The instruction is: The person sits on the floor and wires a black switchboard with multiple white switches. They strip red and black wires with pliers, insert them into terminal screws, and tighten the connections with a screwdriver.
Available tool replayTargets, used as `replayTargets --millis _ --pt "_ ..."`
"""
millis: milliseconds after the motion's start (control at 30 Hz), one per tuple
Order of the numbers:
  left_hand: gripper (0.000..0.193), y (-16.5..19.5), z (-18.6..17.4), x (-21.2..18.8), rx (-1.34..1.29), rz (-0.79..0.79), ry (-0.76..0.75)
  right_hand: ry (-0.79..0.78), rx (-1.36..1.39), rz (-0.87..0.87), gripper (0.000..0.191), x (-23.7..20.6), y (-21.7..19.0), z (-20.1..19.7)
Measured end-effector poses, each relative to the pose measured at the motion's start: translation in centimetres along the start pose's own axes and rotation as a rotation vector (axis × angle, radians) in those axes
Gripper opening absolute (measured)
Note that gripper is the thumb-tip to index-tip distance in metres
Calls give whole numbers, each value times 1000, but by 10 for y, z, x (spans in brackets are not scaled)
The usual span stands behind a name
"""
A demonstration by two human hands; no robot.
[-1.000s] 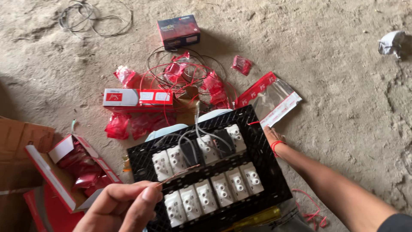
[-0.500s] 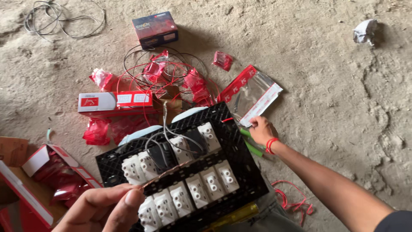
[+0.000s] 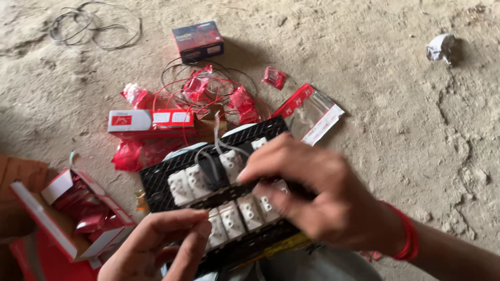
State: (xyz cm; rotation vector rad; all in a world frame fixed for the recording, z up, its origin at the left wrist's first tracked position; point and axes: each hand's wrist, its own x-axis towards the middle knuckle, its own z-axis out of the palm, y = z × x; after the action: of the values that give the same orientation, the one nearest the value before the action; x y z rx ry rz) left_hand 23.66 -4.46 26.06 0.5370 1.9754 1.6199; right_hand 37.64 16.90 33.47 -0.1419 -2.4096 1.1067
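Resting across the middle of a black switch-plate frame (image 3: 161, 182), the right hand (image 3: 317, 200) is seen with its fingers curled over the frame's upper row of white switch modules (image 3: 229, 216), the fingertips pressed against one module near the grey wires (image 3: 208, 161); whether anything is pinched between them cannot be told, since the hand is blurred. The frame is held at the centre of the view, tilted, with two rows of white modules fitted in it. At 7 o'clock from the frame, the left hand (image 3: 156, 247) is placed against its lower edge, fingers bent and closed on that edge beside the lower row of modules. A red thread band (image 3: 409, 239) is worn on the right wrist.

On the sandy ground (image 3: 396, 135) beyond the frame, at 12 o'clock, a tangle of red wire (image 3: 179, 86) is spread among crumpled red wrappers (image 3: 242, 104). A long red-and-white carton (image 3: 151, 120) is laid at 10 o'clock, just beside the wrappers. A dark small box (image 3: 198, 40) is set farther off at 12 o'clock, and a loop of black wire (image 3: 96, 26) is left at 11 o'clock, well apart. A clear packet with a red strip (image 3: 312, 112) is found at 1 o'clock, near the frame's corner. A crumpled white paper (image 3: 440, 48) is seen at 2 o'clock, far off. At 8 o'clock an opened red carton (image 3: 73, 216) is lying near the left hand.
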Motion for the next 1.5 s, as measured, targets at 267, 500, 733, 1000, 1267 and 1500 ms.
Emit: replayTargets --millis 267,500,733,1000,1267,1500 --pt "22 18 -11 -7 -389 -184 75 -185 -49 -138 17 23 -22 34" --pt "29 38 -1 -11 -421 -86 157 -231 -24 -21 15 22 -26 41" --pt "26 52 8 -12 -314 -87 56 -272 81 99 16 24 -32 34" --pt "20 24 -7 -13 -309 -105 -16 -293 -85 4 17 25 -35 39" --pt "25 -9 -35 -17 -305 -350 155 -208 -193 -74 13 21 -30 46" --pt "25 -24 -39 -17 -287 -380 191 -176 -245 -22 14 18 -27 48"
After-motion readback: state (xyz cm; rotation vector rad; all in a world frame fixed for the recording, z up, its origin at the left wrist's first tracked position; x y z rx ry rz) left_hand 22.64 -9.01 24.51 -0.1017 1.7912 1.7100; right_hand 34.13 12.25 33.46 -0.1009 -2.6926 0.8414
